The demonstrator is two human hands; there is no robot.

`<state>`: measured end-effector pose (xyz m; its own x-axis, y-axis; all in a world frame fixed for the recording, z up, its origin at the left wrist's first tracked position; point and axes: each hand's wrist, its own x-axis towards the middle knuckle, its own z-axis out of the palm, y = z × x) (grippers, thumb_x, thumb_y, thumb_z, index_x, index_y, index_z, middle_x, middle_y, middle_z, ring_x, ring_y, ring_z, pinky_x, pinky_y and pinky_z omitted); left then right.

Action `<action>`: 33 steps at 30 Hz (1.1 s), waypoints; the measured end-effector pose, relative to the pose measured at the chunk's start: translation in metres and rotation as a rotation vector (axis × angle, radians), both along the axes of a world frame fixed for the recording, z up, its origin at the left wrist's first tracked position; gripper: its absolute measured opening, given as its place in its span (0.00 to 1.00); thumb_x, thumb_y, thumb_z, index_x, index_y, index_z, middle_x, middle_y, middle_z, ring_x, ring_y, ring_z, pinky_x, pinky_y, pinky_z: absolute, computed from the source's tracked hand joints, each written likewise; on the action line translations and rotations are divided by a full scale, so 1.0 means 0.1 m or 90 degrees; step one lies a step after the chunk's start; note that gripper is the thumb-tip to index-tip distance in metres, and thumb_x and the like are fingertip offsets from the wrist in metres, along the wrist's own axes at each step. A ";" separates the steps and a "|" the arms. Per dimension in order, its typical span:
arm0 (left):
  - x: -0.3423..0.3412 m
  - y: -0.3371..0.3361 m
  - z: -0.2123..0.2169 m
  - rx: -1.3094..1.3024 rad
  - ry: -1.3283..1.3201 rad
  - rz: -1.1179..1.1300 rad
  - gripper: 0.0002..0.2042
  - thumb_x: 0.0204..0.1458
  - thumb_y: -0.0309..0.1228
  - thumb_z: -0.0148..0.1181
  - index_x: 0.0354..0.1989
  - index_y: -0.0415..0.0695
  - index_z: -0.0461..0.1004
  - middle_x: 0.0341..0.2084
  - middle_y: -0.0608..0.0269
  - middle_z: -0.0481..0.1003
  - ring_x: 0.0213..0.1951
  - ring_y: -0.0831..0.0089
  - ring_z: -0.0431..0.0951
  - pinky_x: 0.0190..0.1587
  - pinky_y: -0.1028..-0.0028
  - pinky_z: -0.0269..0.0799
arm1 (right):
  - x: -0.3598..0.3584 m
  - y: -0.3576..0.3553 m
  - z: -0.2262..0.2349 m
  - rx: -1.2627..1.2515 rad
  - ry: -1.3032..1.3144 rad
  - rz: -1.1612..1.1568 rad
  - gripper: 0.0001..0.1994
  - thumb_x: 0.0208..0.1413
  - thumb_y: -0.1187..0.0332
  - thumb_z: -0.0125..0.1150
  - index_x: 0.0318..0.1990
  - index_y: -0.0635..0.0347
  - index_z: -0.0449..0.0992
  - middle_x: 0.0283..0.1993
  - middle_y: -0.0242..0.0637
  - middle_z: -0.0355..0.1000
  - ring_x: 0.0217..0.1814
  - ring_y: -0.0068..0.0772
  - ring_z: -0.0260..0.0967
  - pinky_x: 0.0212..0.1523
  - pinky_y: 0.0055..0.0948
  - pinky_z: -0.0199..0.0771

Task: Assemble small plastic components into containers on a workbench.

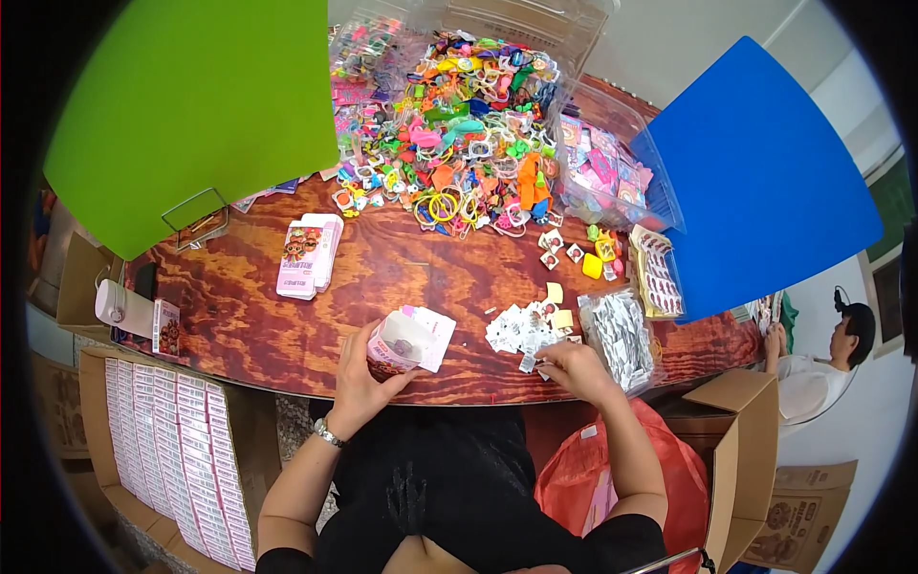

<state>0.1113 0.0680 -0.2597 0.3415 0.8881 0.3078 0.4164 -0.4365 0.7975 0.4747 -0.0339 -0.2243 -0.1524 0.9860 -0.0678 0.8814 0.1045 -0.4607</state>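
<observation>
My left hand is wrapped round a small pink cardboard box, tilted with its open top facing up. Something greyish shows inside the box, too small to name. A white-and-pink card flap sticks out beside it. At the table's near edge, my right hand pinches a small printed slip between thumb and fingers. That slip is at the edge of a loose heap of small white slips. Just right of the heap, a transparent bag holds many small silvery packets.
Flat pink boxes are stacked left of centre. A colourful trinket heap covers the far table beside a plastic bin. Green and blue panels flank it. A carton of packed boxes stands left; another person sits far right.
</observation>
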 end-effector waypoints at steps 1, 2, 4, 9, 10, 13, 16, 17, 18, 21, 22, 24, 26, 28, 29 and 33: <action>-0.01 -0.01 0.00 -0.003 0.002 0.000 0.40 0.39 0.34 0.80 0.60 0.36 0.65 0.48 0.48 0.72 0.52 0.51 0.72 0.54 0.58 0.70 | -0.03 -0.08 0.00 -0.003 0.002 0.000 0.09 0.56 0.71 0.66 0.44 0.58 0.81 0.37 0.44 0.78 0.39 0.46 0.76 0.41 0.40 0.76; -0.02 -0.01 0.00 -0.001 0.018 -0.001 0.40 0.38 0.33 0.80 0.61 0.36 0.65 0.49 0.49 0.73 0.53 0.53 0.74 0.55 0.59 0.71 | -0.04 -0.16 0.03 0.002 -0.016 -0.009 0.09 0.56 0.72 0.65 0.44 0.58 0.81 0.37 0.44 0.78 0.39 0.46 0.77 0.41 0.41 0.77; -0.02 -0.01 0.00 0.001 0.034 -0.002 0.40 0.38 0.33 0.80 0.61 0.36 0.65 0.51 0.49 0.73 0.54 0.55 0.75 0.55 0.61 0.72 | -0.06 -0.30 -0.08 0.007 -0.035 -0.017 0.09 0.56 0.72 0.65 0.44 0.58 0.81 0.37 0.43 0.79 0.40 0.46 0.77 0.42 0.41 0.77; 0.10 -0.04 0.00 -0.016 -0.026 -0.013 0.39 0.39 0.35 0.80 0.60 0.36 0.66 0.49 0.48 0.73 0.52 0.51 0.74 0.53 0.58 0.72 | -0.30 -0.42 -0.47 0.193 -0.053 -0.054 0.11 0.56 0.76 0.61 0.47 0.57 0.81 0.38 0.42 0.78 0.40 0.47 0.76 0.44 0.41 0.78; 0.11 -0.05 0.01 -0.018 -0.026 -0.014 0.39 0.39 0.35 0.80 0.60 0.36 0.66 0.49 0.48 0.73 0.52 0.51 0.74 0.53 0.58 0.72 | -0.39 -0.40 -0.52 0.232 -0.062 -0.072 0.12 0.56 0.75 0.59 0.48 0.56 0.80 0.38 0.42 0.77 0.41 0.48 0.75 0.45 0.42 0.78; 0.11 -0.06 0.02 -0.010 -0.016 -0.026 0.39 0.39 0.35 0.80 0.60 0.37 0.66 0.49 0.48 0.73 0.52 0.52 0.74 0.53 0.59 0.73 | -0.44 -0.28 -0.45 0.243 -0.002 -0.072 0.12 0.56 0.76 0.63 0.48 0.58 0.80 0.37 0.43 0.78 0.39 0.48 0.76 0.42 0.41 0.77; 0.07 -0.05 0.02 -0.002 -0.001 -0.028 0.40 0.39 0.35 0.81 0.61 0.36 0.65 0.51 0.49 0.73 0.54 0.56 0.75 0.55 0.62 0.72 | -0.31 -0.21 -0.26 0.197 0.069 -0.089 0.12 0.55 0.76 0.66 0.47 0.59 0.80 0.35 0.44 0.77 0.38 0.49 0.76 0.40 0.41 0.77; 0.07 -0.05 0.04 -0.007 0.000 -0.023 0.40 0.39 0.34 0.81 0.61 0.36 0.65 0.52 0.49 0.73 0.54 0.55 0.75 0.55 0.62 0.72 | -0.22 -0.19 -0.23 0.181 0.049 -0.072 0.13 0.54 0.74 0.67 0.48 0.57 0.81 0.36 0.43 0.77 0.39 0.48 0.76 0.41 0.41 0.77; 0.08 -0.05 0.06 -0.012 0.001 -0.018 0.40 0.39 0.34 0.81 0.61 0.36 0.65 0.52 0.49 0.73 0.55 0.55 0.75 0.55 0.62 0.72 | -0.15 -0.15 -0.21 0.165 0.029 -0.055 0.13 0.54 0.72 0.68 0.48 0.56 0.81 0.38 0.42 0.77 0.41 0.47 0.75 0.41 0.41 0.77; 0.11 -0.06 -0.01 -0.031 -0.010 -0.041 0.41 0.38 0.34 0.81 0.61 0.36 0.65 0.52 0.49 0.72 0.55 0.55 0.74 0.56 0.61 0.72 | -0.12 0.02 -0.18 0.079 -0.054 0.034 0.15 0.53 0.68 0.70 0.49 0.50 0.81 0.39 0.39 0.75 0.44 0.44 0.74 0.44 0.40 0.76; 0.11 -0.07 -0.01 -0.030 -0.010 -0.041 0.41 0.38 0.34 0.81 0.61 0.36 0.65 0.52 0.49 0.72 0.55 0.55 0.74 0.56 0.61 0.72 | -0.13 0.05 -0.16 0.080 -0.054 0.034 0.15 0.53 0.68 0.70 0.49 0.50 0.81 0.39 0.39 0.75 0.44 0.44 0.74 0.44 0.40 0.76; 0.11 -0.09 0.00 -0.023 -0.001 -0.045 0.41 0.38 0.34 0.81 0.62 0.37 0.65 0.52 0.49 0.72 0.55 0.54 0.75 0.56 0.61 0.72 | -0.18 0.12 -0.14 0.031 -0.095 0.069 0.15 0.52 0.66 0.70 0.48 0.47 0.81 0.40 0.36 0.72 0.47 0.42 0.73 0.44 0.39 0.76; 0.09 -0.08 -0.01 -0.027 0.000 -0.042 0.41 0.38 0.34 0.81 0.62 0.37 0.65 0.52 0.49 0.72 0.55 0.54 0.75 0.56 0.61 0.72 | -0.19 0.19 -0.11 0.013 -0.103 0.069 0.14 0.52 0.66 0.70 0.47 0.47 0.81 0.40 0.36 0.71 0.46 0.42 0.73 0.44 0.39 0.76; 0.07 -0.08 -0.02 -0.030 -0.001 -0.039 0.41 0.38 0.34 0.81 0.62 0.37 0.64 0.52 0.49 0.72 0.55 0.54 0.75 0.56 0.61 0.72 | -0.21 0.21 -0.11 -0.006 -0.112 0.070 0.13 0.52 0.66 0.70 0.45 0.47 0.81 0.40 0.36 0.70 0.46 0.42 0.72 0.43 0.38 0.76; 0.08 -0.09 -0.02 -0.030 0.004 -0.042 0.41 0.38 0.34 0.81 0.62 0.37 0.64 0.52 0.49 0.72 0.55 0.54 0.75 0.56 0.61 0.72 | -0.23 0.22 -0.13 0.009 -0.138 0.112 0.12 0.51 0.67 0.69 0.44 0.49 0.80 0.41 0.36 0.70 0.47 0.42 0.72 0.44 0.40 0.76; 0.12 -0.13 0.01 -0.024 -0.004 -0.043 0.41 0.38 0.34 0.80 0.61 0.37 0.65 0.52 0.49 0.72 0.54 0.54 0.75 0.55 0.61 0.72 | -0.28 0.26 -0.19 0.072 -0.263 0.204 0.10 0.50 0.67 0.69 0.40 0.52 0.78 0.41 0.35 0.68 0.47 0.40 0.70 0.44 0.40 0.76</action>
